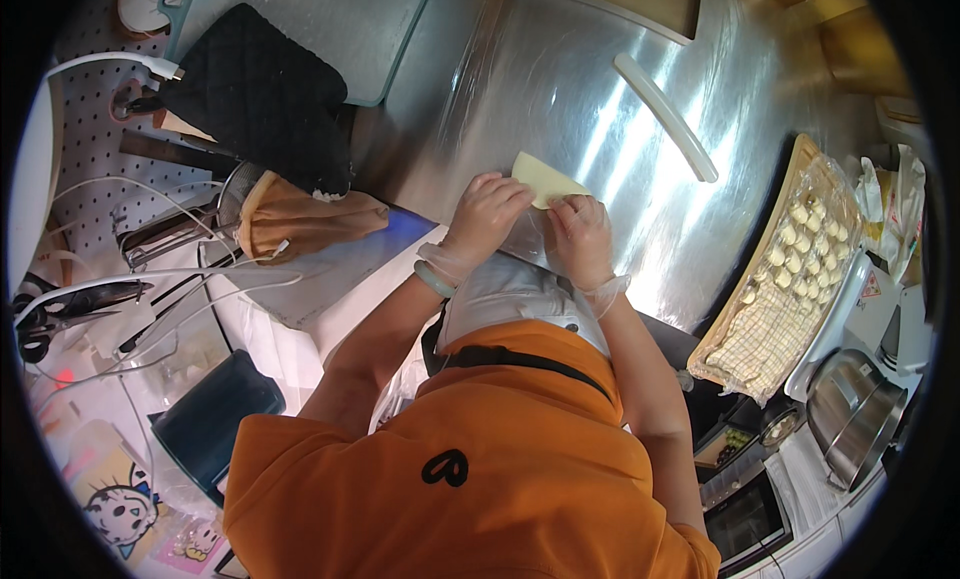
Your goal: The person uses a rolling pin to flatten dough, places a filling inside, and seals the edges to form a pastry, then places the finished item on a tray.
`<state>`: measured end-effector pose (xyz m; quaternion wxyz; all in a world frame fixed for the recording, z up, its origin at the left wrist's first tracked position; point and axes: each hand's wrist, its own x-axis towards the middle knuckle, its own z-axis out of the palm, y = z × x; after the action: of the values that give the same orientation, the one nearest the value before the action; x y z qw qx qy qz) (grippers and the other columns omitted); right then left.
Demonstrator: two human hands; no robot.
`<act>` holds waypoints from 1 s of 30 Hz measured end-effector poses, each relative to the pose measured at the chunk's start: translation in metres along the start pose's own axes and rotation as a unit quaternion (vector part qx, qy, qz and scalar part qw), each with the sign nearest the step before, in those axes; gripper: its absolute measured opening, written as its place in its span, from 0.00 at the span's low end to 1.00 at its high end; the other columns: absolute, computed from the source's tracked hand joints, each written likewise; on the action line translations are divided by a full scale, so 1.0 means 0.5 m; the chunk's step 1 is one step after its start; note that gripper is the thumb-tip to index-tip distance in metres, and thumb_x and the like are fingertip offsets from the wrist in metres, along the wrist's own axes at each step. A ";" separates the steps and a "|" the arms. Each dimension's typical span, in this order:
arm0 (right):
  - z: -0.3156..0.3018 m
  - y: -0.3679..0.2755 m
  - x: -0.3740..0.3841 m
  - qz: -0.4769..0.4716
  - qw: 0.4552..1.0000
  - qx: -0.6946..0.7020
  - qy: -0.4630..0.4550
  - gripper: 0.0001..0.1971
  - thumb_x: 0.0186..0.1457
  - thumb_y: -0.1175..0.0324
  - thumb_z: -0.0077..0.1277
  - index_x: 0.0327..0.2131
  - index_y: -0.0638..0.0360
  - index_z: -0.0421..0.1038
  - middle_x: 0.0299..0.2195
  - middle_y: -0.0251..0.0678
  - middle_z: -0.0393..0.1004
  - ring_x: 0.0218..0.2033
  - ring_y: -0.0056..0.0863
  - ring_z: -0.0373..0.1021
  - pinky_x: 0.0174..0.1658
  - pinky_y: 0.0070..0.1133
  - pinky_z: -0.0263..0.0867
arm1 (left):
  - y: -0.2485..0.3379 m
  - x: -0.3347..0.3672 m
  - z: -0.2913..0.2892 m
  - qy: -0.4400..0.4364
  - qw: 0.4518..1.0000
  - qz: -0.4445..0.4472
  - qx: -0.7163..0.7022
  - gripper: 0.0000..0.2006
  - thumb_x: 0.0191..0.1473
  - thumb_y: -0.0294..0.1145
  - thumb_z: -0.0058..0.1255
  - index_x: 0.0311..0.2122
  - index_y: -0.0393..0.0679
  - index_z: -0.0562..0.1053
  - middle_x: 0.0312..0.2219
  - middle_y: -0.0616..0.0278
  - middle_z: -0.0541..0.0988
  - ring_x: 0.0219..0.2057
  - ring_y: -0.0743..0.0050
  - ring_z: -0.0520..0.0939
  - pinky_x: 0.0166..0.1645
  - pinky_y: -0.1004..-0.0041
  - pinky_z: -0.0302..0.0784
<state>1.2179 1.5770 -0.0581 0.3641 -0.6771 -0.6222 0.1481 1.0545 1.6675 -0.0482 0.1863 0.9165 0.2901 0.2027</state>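
A flat, pale yellow piece [545, 176] with a straight upper edge, dough or a scraper by its look, is pinched between my two hands above the steel worktop [570, 89]. My left hand [486, 217], in a clear thin glove, has its fingertips closed on the left end. At the right end my right hand [582, 239], gloved likewise, grips with thumb and fingers. The fingers cover the piece's lower edge. Beyond my right hand lies a whitish rod [665, 117], slightly bent in this view, apart from both hands.
To the right, a tan tray [718, 329] holds many small pale lumps under clear film, with steel bowls [850, 409] nearby. A metal tray [640, 7] stands at the far edge. On the left are a black quilted mitt [255, 94], a brown cloth [300, 214] and loose white cables.
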 end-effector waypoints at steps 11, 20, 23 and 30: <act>-0.027 -0.054 -0.005 0.045 0.998 0.048 0.002 0.07 0.46 0.76 0.57 0.32 0.60 0.73 0.37 0.38 0.72 0.39 0.40 0.68 0.44 0.31 0.65 | 0.033 -0.026 -0.046 0.002 0.992 -0.084 -0.097 0.07 0.47 0.26 0.57 0.33 0.41 0.77 0.33 0.60 0.80 0.41 0.62 0.78 0.51 0.63 0.70; -0.222 -0.134 0.113 0.205 0.922 0.278 -0.176 0.08 0.55 0.72 0.54 0.36 0.68 0.74 0.29 0.41 0.78 0.28 0.23 0.72 0.34 0.19 0.67 | 0.053 0.105 -0.230 -0.217 0.834 -0.225 -0.454 0.09 0.51 0.28 0.57 0.38 0.35 0.79 0.33 0.58 0.82 0.34 0.72 0.80 0.44 0.75 0.74; -0.348 -0.199 0.152 0.141 0.919 0.285 -0.232 0.07 0.56 0.73 0.53 0.36 0.68 0.74 0.28 0.38 0.77 0.28 0.20 0.72 0.34 0.18 0.67 | 0.067 0.165 -0.354 -0.273 0.756 -0.119 -0.583 0.17 0.56 0.37 0.53 0.43 0.32 0.77 0.39 0.51 0.82 0.35 0.70 0.82 0.46 0.73 0.76; -0.549 -0.328 0.193 0.135 0.939 0.234 -0.213 0.06 0.55 0.75 0.54 0.34 0.69 0.73 0.25 0.35 0.75 0.28 0.18 0.70 0.33 0.18 0.67 | 0.141 0.328 -0.212 -0.262 0.479 -0.057 -0.836 0.50 0.55 0.74 0.24 0.57 0.27 0.64 0.53 0.42 0.72 0.52 0.55 0.76 0.57 0.61 0.68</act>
<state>1.2943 1.5775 0.2668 0.3473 -0.6031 -0.5355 0.4783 1.1589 1.7369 0.1172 0.9429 0.3200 -0.0271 0.0885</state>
